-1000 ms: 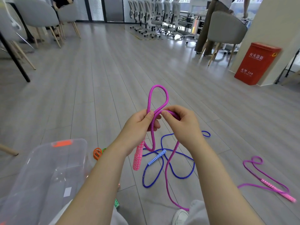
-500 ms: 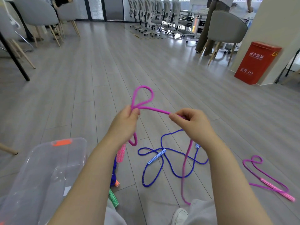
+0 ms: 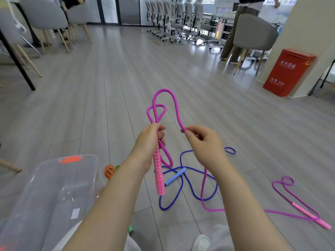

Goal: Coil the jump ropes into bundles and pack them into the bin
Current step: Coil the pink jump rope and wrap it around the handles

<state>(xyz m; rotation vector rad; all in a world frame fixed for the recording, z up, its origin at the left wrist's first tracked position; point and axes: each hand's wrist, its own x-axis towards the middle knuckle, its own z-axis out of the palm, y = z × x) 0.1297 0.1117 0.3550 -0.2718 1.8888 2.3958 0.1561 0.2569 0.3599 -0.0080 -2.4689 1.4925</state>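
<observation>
At the lower left we note the clear plastic bin [image 3: 54,187] on the floor [image 3: 108,98], its far rim bearing an orange latch; its near part runs out of view at the frame's bottom edge. Just right of the bin, an orange rope loop [image 3: 109,171] lies on the floor.

The left hand [image 3: 149,144] is raised mid-frame, its fingers clenched round the magenta jump rope [image 3: 174,104] where the cord meets the pink patterned handle [image 3: 159,175], which hangs down below the fist. Two loops stand up above this hand. The rope arcs over to the right hand [image 3: 204,145], whose thumb and fingertips pinch the cord; from there it drops to the floor and trails right to a second pink handle [image 3: 308,214] near the frame's right edge.

Beneath the hands a blue jump rope [image 3: 181,187] sprawls loose on the floor, one blue-and-white handle [image 3: 175,176] visible.

Open floor extends ahead of the hands. Grey chairs [image 3: 43,17] stand far left, a red box [image 3: 288,73] against the wall far right.
</observation>
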